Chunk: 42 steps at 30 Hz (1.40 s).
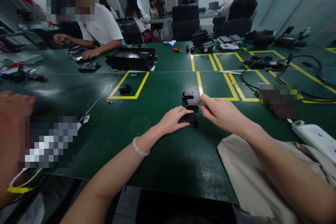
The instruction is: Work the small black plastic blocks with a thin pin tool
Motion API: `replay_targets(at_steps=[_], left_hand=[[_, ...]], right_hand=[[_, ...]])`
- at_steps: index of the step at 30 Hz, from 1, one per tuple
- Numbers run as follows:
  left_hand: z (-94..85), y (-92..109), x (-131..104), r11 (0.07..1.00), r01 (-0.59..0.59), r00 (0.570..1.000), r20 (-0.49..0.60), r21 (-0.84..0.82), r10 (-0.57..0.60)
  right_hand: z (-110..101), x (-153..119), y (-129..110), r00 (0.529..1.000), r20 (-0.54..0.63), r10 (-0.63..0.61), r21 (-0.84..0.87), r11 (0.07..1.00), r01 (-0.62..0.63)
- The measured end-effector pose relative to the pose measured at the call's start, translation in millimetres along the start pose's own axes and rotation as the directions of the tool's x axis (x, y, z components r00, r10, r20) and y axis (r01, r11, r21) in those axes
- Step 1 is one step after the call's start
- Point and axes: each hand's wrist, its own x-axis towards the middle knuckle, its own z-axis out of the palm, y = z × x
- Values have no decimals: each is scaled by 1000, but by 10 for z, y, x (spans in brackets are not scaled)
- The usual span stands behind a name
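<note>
Nearest black box of three: the left hand holds it down on the green table, thumb on its near side and fingers on its far side. The right hand is half curled at its right; whether it pinches anything I cannot tell. Just beyond are the middle black box, by the right fingertips, and the far black box. Beige cloth lies under the right forearm, with a white device and black cables farther right. Left and farther off, a dark block sits inside a yellow tape outline; beyond it stands a black tray, beside a seated co-worker. The table's near edge runs below both hands; bare green surface extends left of the boxes and toward that edge. The nearest box lies between the hands, the other two in line beyond it.
</note>
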Motion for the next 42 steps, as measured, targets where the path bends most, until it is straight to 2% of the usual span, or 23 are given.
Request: replay_targets(at_steps=[4,11,19,25,29,32,36,42], left_hand=[[0,3,-3,1000,0,1000,-3,-2,0],[-7,13,-6,1000,4,1000,-5,-10,-4],[-2,7,2,1000,4,1000,1,-14,-4],[7,-1,1,1000,0,1000,-6,-21,0],[-1,4,3,1000,0,1000,2,-11,0],[-1,5,3,1000,-1,1000,4,-5,1],[15,-4,1,1000,4,1000,-5,-7,-4],[20,-10,-1,1000,9,1000,-10,-20,-9]], right_hand=[[17,9,14,1000,0,18,-42,999,-18],[-28,-6,2,1000,20,-7,20,1000,6],[-30,24,13,991,-15,136,-225,965,-136],[-23,-1,13,999,36,34,-24,999,-33],[-25,-5,-1,999,12,37,8,999,-37],[-26,6,-11,993,-24,118,-137,983,-120],[-58,9,-19,972,-62,226,-366,901,-233],[-72,2,-30,975,-81,207,-395,891,-222]])
